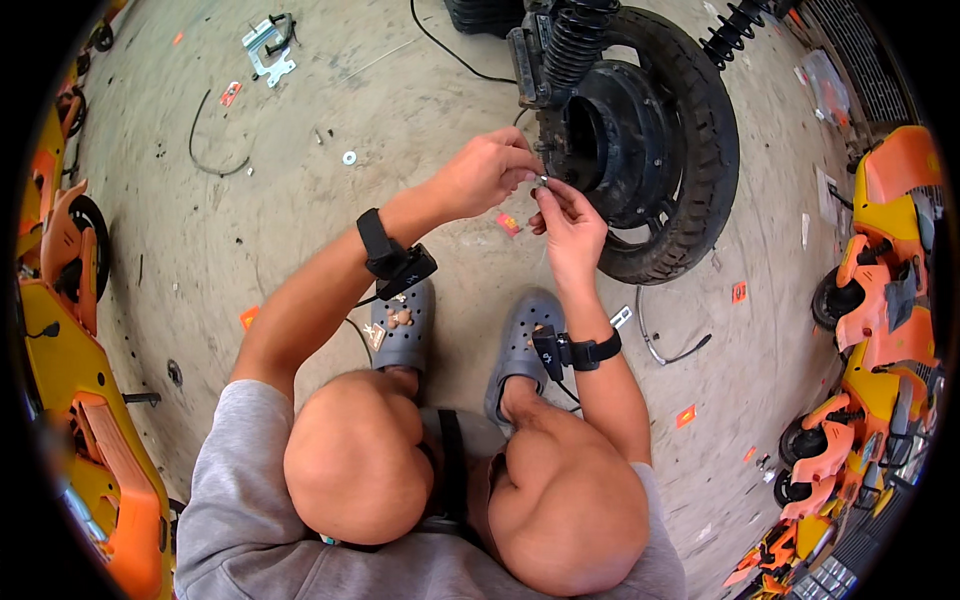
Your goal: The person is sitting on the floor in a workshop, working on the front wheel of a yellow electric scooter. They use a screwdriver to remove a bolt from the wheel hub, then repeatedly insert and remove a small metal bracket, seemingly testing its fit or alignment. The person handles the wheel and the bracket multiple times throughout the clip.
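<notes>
My left hand [488, 172] and my right hand [568, 228] meet in front of the wheel hub, both pinching a small metallic piece [542, 182] between their fingertips; its exact shape is too small to make out. Just behind them stands a black wheel [697, 170] with a dark round hub [632, 130], a coiled shock absorber [575, 45] and a black bracket [530, 65]. A small pink-and-yellow packet [508, 225] lies on the floor below my hands.
Orange-and-yellow small vehicles line the left [62, 340] and right [880, 240]. A metal plate [270, 62], washer [349, 158], black hose [210, 166], bent tube [660, 355] and several small orange packets [685, 415] lie on the concrete floor [300, 200].
</notes>
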`<state>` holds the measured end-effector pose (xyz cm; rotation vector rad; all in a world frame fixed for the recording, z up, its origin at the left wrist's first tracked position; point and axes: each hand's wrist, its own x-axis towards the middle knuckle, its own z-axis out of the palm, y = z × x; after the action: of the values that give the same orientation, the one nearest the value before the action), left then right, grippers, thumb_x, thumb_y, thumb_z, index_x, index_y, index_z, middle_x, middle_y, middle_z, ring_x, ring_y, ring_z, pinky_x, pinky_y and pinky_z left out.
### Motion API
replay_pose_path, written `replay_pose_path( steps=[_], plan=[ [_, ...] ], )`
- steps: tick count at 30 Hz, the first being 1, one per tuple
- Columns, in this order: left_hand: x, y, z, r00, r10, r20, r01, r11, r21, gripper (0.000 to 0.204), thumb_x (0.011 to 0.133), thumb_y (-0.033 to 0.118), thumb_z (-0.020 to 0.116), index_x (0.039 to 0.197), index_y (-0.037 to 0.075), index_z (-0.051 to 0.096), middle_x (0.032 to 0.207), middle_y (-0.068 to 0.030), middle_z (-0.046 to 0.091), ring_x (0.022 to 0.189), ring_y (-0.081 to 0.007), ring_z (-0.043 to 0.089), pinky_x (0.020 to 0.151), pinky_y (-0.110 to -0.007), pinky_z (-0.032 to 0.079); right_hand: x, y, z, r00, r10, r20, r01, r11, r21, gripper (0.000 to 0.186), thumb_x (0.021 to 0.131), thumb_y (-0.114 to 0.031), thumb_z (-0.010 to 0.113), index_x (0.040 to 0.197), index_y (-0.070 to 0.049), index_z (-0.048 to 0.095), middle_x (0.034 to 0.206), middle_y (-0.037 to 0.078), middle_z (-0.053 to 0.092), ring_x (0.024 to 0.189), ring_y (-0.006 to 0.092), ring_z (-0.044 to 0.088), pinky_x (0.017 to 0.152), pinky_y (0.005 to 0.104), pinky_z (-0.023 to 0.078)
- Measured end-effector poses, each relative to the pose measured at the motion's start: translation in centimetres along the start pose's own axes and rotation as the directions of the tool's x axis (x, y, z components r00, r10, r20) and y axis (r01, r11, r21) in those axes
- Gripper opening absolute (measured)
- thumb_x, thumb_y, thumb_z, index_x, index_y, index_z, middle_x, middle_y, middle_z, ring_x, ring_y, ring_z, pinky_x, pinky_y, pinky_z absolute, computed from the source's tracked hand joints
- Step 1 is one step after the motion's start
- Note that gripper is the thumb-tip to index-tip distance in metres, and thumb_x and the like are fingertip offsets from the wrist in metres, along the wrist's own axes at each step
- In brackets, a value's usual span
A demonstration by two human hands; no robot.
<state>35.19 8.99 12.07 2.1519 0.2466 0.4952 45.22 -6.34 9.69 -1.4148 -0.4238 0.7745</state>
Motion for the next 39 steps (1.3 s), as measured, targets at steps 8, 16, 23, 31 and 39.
replay_pose_path(
  steps=[8,16,23,31,39],
  plan=[
    [0.2,0.1,1.2,0.916,-0.366,-0.165,0.317,0.911,-0.264,0.019,0.086,0.002,0.07,0.104,-0.002,0.071,0.09,-0.0129,0.072,0.072,-0.015,0.068,0.067,-0.028,0.055,0.0,0.4,1.7,0.995,-0.048,-0.086,0.05,0.999,0.016,0.023,0.092,-0.01,0.068,0.107,0.007,0.064,0.089,0.008,0.071,0.065,0.009,0.062,0.056,0.023,0.05],
    [1.7,-2.3,1.8,0.876,-0.341,-0.341,0.301,0.939,-0.166,0.018,0.087,0.003,0.07,0.103,-0.004,0.071,0.085,-0.0112,0.073,0.079,-0.0137,0.07,0.07,-0.027,0.056,1.6,0.0,3.4,0.982,-0.035,-0.184,0.02,0.997,-0.081,0.023,0.092,-0.013,0.068,0.105,0.006,0.065,0.084,0.006,0.07,0.062,0.0091,0.062,0.052,0.0226,0.048],
    [1.8,-3.1,2.7,0.838,-0.462,-0.288,0.258,0.803,-0.537,0.02,0.088,0.006,0.07,0.106,-0.004,0.07,0.089,-0.01,0.073,0.078,-0.0132,0.069,0.07,-0.026,0.055,0.4,-1.0,3.2,0.976,-0.002,-0.22,0.004,1.0,0.009,0.022,0.093,-0.013,0.067,0.106,0.004,0.065,0.086,0.006,0.069,0.064,0.0085,0.061,0.05,0.0213,0.048],
    [1.5,-3.1,2.5,0.872,-0.317,-0.373,0.242,0.942,-0.235,0.018,0.088,0.008,0.071,0.104,0.001,0.072,0.086,-0.008,0.073,0.075,-0.0135,0.069,0.068,-0.025,0.055,-2.7,0.9,0.4,0.991,-0.085,-0.105,0.08,0.995,-0.055,0.021,0.094,-0.013,0.065,0.105,0.005,0.066,0.093,0.009,0.071,0.064,0.0073,0.061,0.055,0.0208,0.047],
    [1.2,-5.1,3.2,0.884,-0.211,-0.416,0.091,0.952,-0.291,0.016,0.091,0.008,0.067,0.104,0.001,0.072,0.081,-0.005,0.072,0.069,-0.0106,0.067,0.064,-0.024,0.056,-4.8,1.3,-1.5,0.999,-0.036,-0.022,0.033,0.991,-0.13,0.019,0.094,-0.013,0.064,0.102,0.004,0.068,0.086,0.01,0.073,0.063,0.0075,0.062,0.055,0.02,0.046]
  ],
)
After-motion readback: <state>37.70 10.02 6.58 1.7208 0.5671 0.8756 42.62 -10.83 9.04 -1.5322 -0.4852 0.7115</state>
